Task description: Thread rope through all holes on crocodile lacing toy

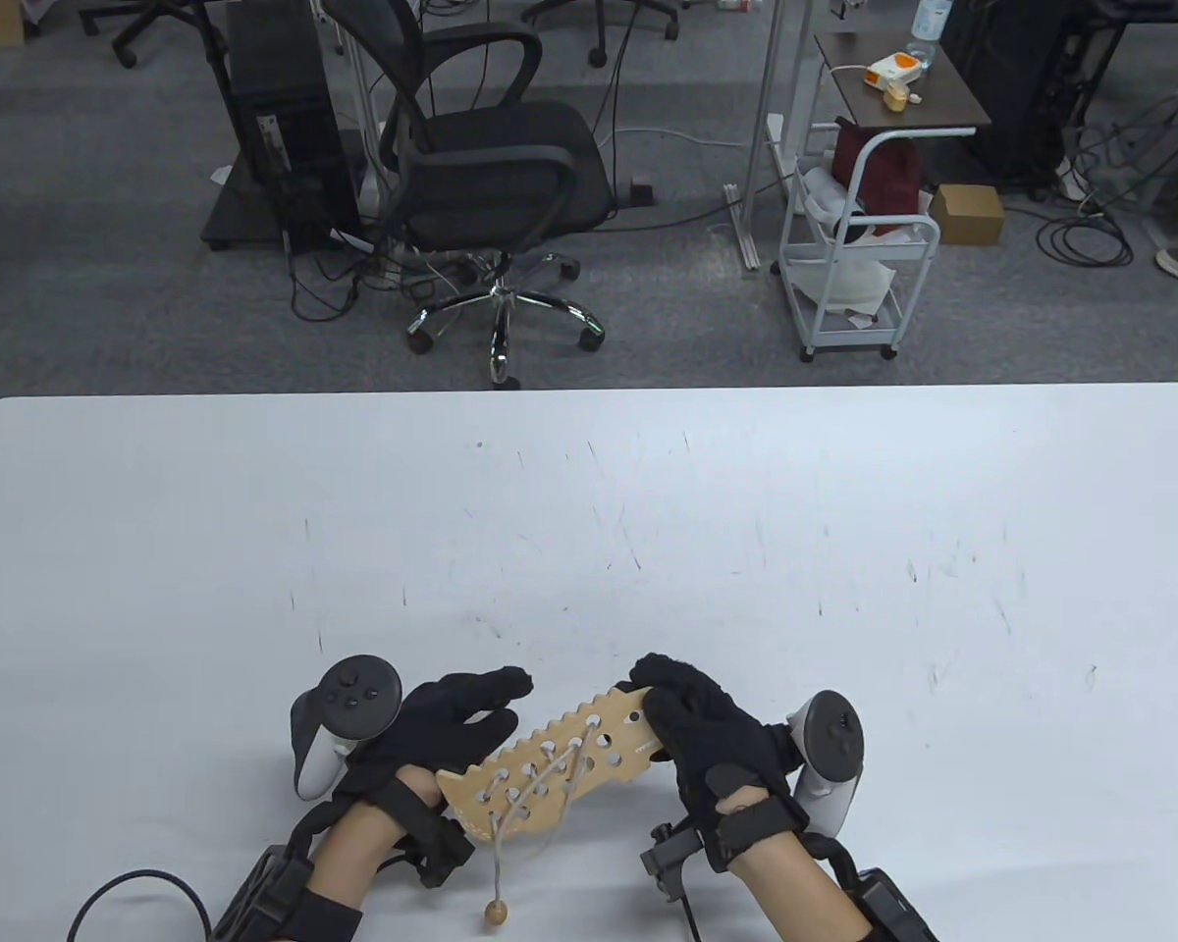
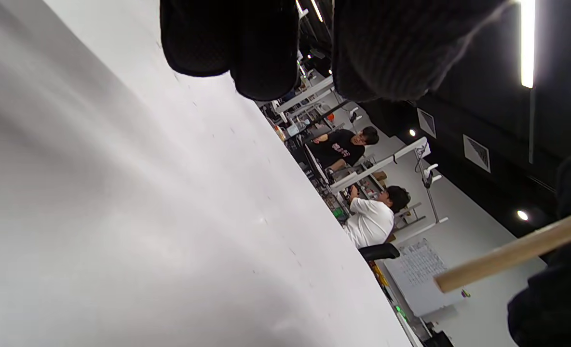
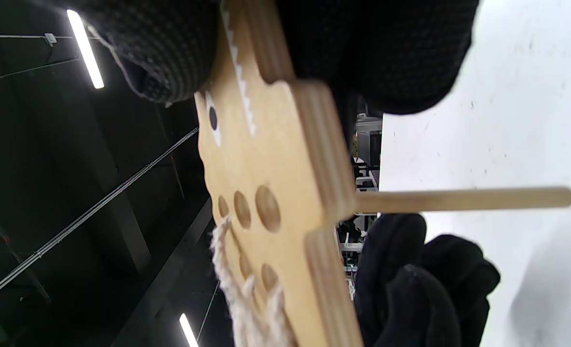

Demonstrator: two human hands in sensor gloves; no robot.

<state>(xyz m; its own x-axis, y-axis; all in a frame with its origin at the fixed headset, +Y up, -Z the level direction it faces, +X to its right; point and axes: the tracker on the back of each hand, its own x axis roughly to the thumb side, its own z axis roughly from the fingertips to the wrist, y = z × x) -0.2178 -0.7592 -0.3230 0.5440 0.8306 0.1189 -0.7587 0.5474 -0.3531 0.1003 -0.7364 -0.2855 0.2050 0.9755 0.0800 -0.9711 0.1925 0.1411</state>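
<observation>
The wooden crocodile board [image 1: 550, 760] is held above the table between both hands. My right hand [image 1: 653, 692] grips its head end; in the right wrist view the fingers clamp the board [image 3: 276, 193] near the painted eye and teeth. A cream rope [image 1: 550, 775] criss-crosses several holes and hangs down to a wooden bead [image 1: 495, 913]. The wooden needle [image 3: 459, 199] sticks out from the board's far side toward the table. My left hand [image 1: 501, 702] lies by the tail end with its fingers stretched out; its fingers [image 3: 425, 279] are just below the needle [image 2: 507, 253], apart from it.
The white table [image 1: 746, 540] stretches away beyond the hands. A black cable [image 1: 137, 888] lies at the front left by my left arm. An office chair [image 1: 491, 177] and a white cart [image 1: 859, 245] stand on the floor past the far edge.
</observation>
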